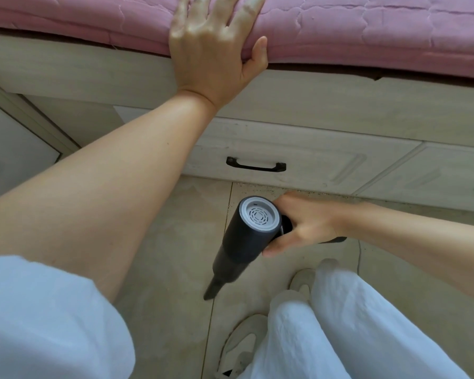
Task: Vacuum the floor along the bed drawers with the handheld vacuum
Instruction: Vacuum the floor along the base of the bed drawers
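Dark grey handheld vacuum sits gripped in your right hand, nozzle angled floorward, while your flat, spread left hand braces you on the pink quilted mattress.

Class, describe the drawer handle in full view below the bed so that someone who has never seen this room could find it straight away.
Start at the pink mattress along the top, then drop to the pale wood drawers beneath it. The drawer handle is a dark metal bar, lying level on the drawer front directly above the handheld vacuum. Its neighbour on the next drawer is cut off at the right edge; this one shows whole.
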### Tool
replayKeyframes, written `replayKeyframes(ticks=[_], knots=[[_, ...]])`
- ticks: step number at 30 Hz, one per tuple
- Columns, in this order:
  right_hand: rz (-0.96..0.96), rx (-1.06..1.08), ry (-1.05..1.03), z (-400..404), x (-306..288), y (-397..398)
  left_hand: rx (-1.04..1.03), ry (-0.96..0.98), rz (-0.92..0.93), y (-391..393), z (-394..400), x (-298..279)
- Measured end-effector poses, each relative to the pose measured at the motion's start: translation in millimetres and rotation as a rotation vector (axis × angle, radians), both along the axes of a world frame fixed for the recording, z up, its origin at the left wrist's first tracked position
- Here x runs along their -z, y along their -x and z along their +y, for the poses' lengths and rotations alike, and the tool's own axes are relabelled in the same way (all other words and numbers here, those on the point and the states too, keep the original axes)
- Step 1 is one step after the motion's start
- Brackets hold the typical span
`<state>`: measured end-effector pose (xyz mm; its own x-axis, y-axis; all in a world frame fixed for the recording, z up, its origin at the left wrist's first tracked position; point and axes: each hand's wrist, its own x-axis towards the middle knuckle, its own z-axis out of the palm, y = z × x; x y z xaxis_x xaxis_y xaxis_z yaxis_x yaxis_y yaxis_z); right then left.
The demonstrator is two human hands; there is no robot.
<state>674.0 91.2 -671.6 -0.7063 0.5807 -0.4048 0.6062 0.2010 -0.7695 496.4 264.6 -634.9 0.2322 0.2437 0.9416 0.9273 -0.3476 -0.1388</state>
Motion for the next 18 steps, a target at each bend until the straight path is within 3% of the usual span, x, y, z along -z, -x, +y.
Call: replayKeyframes(ticks=[10, 18], knots=[[0.028, 0.080, -0.067, -1, 7, 16, 0.018, 0.024, 0.008, 0, 2, 2], [0.033, -0.007, -0.020, -9, 10, 27, 0.019, 0.028, 0.010, 0, 2, 2]])
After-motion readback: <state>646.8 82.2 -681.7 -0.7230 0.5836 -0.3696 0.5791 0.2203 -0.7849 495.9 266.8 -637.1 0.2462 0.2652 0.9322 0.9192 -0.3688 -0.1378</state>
